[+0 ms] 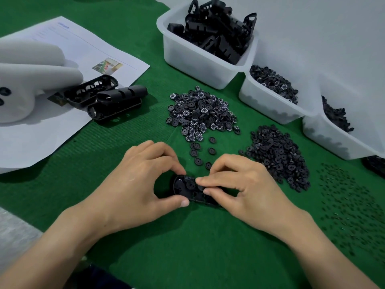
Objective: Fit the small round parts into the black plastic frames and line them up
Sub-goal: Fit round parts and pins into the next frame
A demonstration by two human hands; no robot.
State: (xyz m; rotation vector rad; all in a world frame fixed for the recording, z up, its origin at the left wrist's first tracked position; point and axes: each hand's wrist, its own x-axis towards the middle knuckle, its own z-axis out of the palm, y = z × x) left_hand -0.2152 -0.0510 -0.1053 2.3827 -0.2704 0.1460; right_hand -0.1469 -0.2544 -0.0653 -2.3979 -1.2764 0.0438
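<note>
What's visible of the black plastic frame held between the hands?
The black plastic frame is oblong with a rounded left end, matte moulded plastic, lying open side up on or just above the green felt mat. One round disc sits inside near that end. The left hand pinches the rounded end; the right hand pinches the middle, hiding its right half.

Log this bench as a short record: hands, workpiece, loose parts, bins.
left hand: grips black frame at its left end
right hand: pinches the frame near its middle
in frame: one round part visible
loose piles: numbered wheels; plain discs to their right
bins: frames bin; two small-parts bins beside it
set aside: three frames, far left
</note>
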